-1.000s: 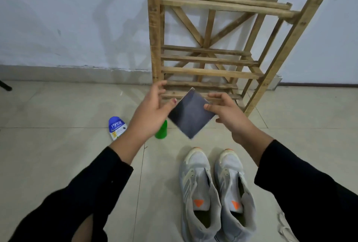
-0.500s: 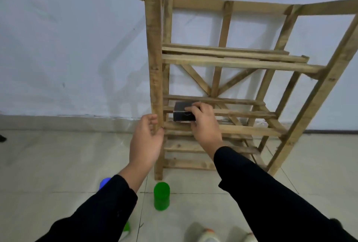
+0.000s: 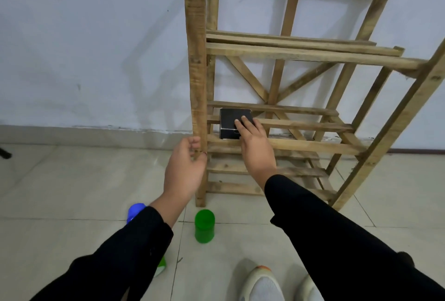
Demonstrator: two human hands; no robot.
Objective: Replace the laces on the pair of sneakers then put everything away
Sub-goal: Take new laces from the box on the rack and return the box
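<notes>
The right hand (image 3: 255,146) is resting spread fingers on the black box (image 3: 234,122) near the rack's (image 3: 301,55) left post, which the left hand (image 3: 185,170) is gripping; the box seems light and stiff, best held by its sides.

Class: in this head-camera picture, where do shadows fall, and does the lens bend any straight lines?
Head view: the wooden rack casts soft grey shadows on the white wall to its left; light is even, with faint sheen on the floor tiles. Wide-angle distortion splays the rack's right posts outward. The sneakers are cropped at the bottom edge.
</notes>
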